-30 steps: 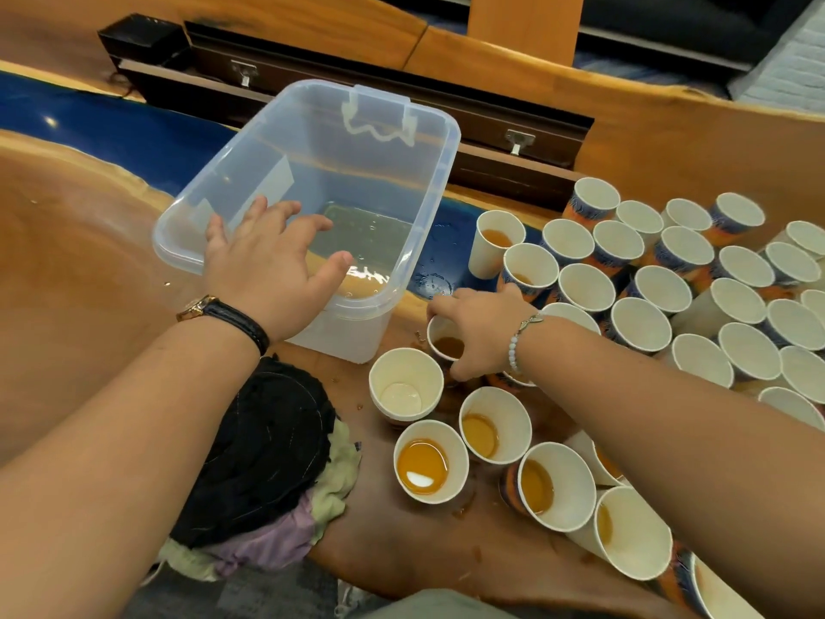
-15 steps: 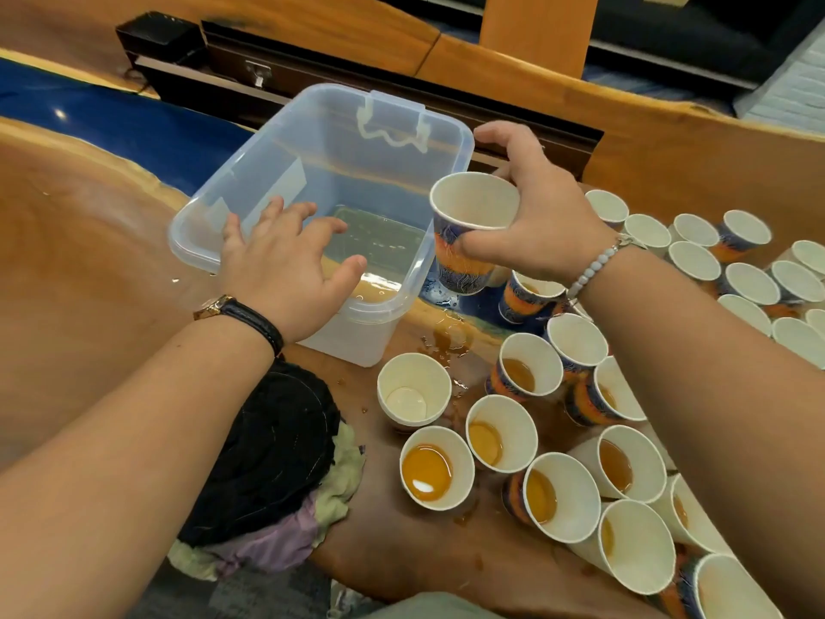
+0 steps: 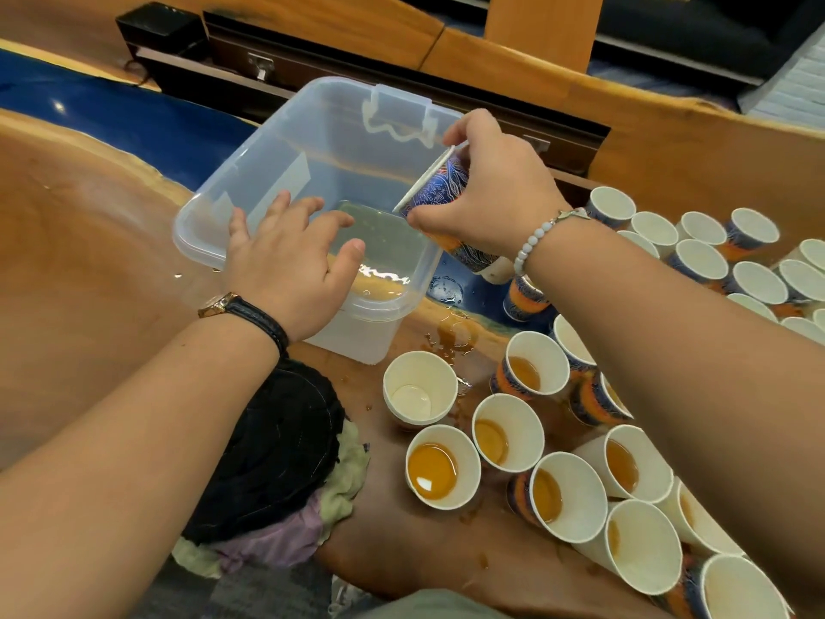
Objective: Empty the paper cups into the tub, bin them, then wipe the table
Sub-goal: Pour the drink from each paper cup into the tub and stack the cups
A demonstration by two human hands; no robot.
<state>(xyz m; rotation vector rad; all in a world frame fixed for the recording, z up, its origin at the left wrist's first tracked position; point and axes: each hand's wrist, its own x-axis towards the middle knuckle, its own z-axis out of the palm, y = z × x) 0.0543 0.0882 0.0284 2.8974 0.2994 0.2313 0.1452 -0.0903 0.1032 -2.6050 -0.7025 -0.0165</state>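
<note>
In the head view, your right hand [image 3: 491, 203] grips a tilted paper cup [image 3: 439, 189], mouth over the tub [image 3: 250, 172]. Your left hand [image 3: 290, 265] lies flat, fingers spread, on its near rim. Part-filled cups [image 3: 442, 466] crowd the table [image 3: 89, 261] on the right, rags [image 3: 277, 444] sit under your left wrist, and a spill [image 3: 451, 339] lies beside the tub.

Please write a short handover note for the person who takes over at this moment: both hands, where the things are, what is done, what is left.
The right hand grips one paper cup, tilted toward the tub over its right rim.
The left hand rests on the tub's near rim, fingers straight.
Done: pouring has begun; the tub holds a little liquid.
Left: the near cups with amber liquid, the many cups at right, binning (no bin in view), then wiping the spill; the cloth pile lies at the table's near edge.
</note>
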